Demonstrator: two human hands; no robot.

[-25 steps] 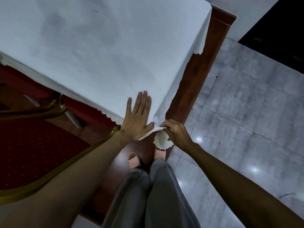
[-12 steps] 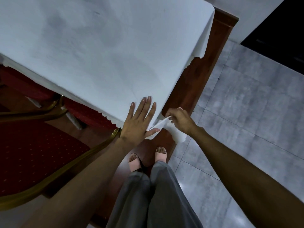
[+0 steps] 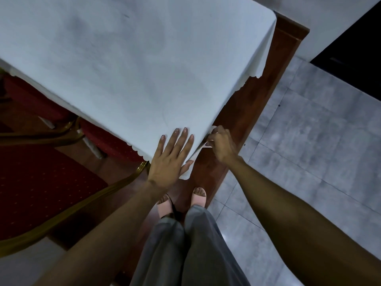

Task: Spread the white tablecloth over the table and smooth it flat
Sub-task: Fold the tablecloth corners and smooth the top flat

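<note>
The white tablecloth (image 3: pixel 127 65) with a scalloped hem covers the table top and hangs over its right and near edges. My left hand (image 3: pixel 172 159) lies flat, fingers spread, on the cloth at the table's near corner. My right hand (image 3: pixel 221 144) is just right of that corner, fingers pinched on the hanging edge of the cloth. The table itself is hidden under the cloth.
A red upholstered chair with a gold frame (image 3: pixel 41 182) stands at the left, another red chair seat (image 3: pixel 107 139) is tucked under the table. A raised brown wooden platform (image 3: pixel 257 104) runs along the right of the table, then grey floor tiles (image 3: pixel 309 141). My feet (image 3: pixel 198 197) stand on the platform.
My right hand has risen from below the corner to the table's side edge, drawing the hanging cloth corner up and taut. My left hand stays flat on the corner.
</note>
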